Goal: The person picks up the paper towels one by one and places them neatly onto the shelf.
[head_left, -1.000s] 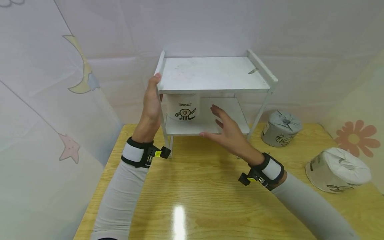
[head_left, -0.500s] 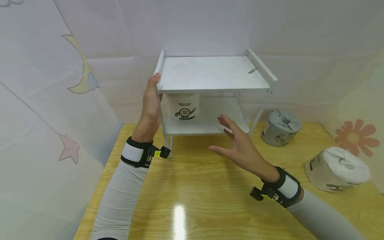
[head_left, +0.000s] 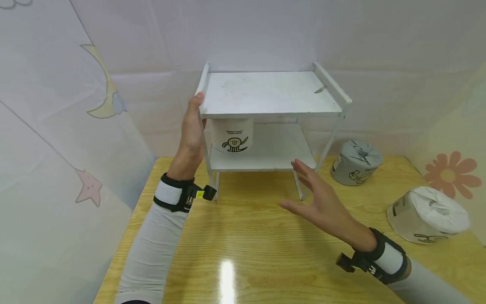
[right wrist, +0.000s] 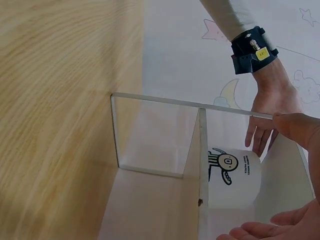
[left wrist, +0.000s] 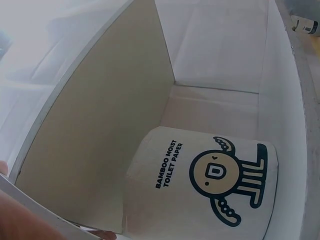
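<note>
White rack (head_left: pixel 271 114), L side gripped by L hand (head_left: pixel 191 133). Wrapped roll (head_left: pixel 232 141) upright, axis vert., L end of lower shelf (head_left: pixel 282 147): close R of L hand (nearer), beyond & L of R hand (head_left: pixel 322 202), well apart. R fingers spread wide, thumb apart, nothing held. Grey roll (head_left: pixel 356 163) & pale roll (head_left: pixel 428 216) both R of R hand. Wrapped roll's top hidden by upper shelf (head_left: pixel 262 90); L fingers mostly hidden, head view.

the head view looks down over the shelf (head_left: pixel 265 90); both wrist views, nearer, share its paper roll (left wrist: pixel 200 185).
</note>
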Motion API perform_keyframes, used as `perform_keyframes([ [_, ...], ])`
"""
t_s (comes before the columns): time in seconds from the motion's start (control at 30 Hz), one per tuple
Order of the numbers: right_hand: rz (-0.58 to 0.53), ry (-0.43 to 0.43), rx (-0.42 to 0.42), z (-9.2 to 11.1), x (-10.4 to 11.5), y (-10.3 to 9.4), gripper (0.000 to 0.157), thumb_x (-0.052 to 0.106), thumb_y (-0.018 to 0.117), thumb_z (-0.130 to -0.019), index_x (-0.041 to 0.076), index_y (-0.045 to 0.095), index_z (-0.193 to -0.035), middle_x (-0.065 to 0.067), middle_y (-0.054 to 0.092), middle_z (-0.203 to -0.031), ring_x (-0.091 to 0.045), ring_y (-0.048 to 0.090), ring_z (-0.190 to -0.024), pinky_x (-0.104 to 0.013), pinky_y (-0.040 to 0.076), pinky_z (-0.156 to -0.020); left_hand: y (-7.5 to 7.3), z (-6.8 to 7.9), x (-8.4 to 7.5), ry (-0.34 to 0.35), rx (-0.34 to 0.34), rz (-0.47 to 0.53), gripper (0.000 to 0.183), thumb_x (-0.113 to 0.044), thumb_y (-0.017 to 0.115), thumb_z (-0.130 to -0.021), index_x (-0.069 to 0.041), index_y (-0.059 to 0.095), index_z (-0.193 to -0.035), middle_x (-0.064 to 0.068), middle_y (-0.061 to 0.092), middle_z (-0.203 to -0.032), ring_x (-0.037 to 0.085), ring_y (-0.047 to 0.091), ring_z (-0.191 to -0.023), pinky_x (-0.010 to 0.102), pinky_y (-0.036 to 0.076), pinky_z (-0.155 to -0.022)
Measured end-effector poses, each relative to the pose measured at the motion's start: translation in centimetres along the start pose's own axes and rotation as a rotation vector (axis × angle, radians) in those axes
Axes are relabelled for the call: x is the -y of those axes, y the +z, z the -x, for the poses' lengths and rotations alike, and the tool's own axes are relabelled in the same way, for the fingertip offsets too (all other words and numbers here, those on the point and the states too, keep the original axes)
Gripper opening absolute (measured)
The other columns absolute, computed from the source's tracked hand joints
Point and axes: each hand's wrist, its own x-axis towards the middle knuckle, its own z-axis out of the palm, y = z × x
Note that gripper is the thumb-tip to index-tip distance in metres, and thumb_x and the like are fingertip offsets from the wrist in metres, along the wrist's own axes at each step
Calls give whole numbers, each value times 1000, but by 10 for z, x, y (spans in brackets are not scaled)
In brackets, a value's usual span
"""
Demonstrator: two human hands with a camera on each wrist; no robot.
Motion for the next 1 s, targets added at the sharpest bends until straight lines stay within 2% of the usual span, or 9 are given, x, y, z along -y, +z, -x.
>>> perform_keyframes([
  [0.2,18,-22,-11,14,-3,-3,98,34,79,-78,19,24,-157,-9,33,-157,-23,35,-141,-37,37,-107,-2,1,-2,5,4,-3,65,-50,29,-99,-17,23,-155,4,31,-149,15,25,-139,41,14,-114],
  [0.4,11,8,-36,29,-8,-5,101,29,81,-77,26,20,-157,-1,36,-155,-17,35,-140,-37,37,-107,-2,1,-2,-19,0,-2,65,-51,29,-99,-17,25,-154,5,34,-146,18,29,-136,44,17,-111],
  [0.63,19,27,-79,50,-19,-7,101,21,82,-75,23,24,-157,-4,40,-152,-19,39,-137,-18,36,-104,1,-1,1,-9,29,1,62,-50,26,-100,-18,25,-154,5,33,-148,17,28,-138,45,17,-111],
  [0.8,32,100,-91,64,-34,-10,97,24,81,-77,24,24,-157,-4,42,-150,-20,41,-133,-11,35,-100,-1,0,1,-27,10,10,64,-50,27,-100,-18,23,-154,5,32,-148,18,28,-138,46,16,-113],
  [1.0,72,192,-108,84,-51,-19,99,23,79,-80,25,17,-158,-15,42,-150,-28,42,-130,-5,34,-95,-1,0,1,2,31,16,63,-49,26,-100,-17,24,-154,5,33,-146,18,29,-137,44,17,-111],
])
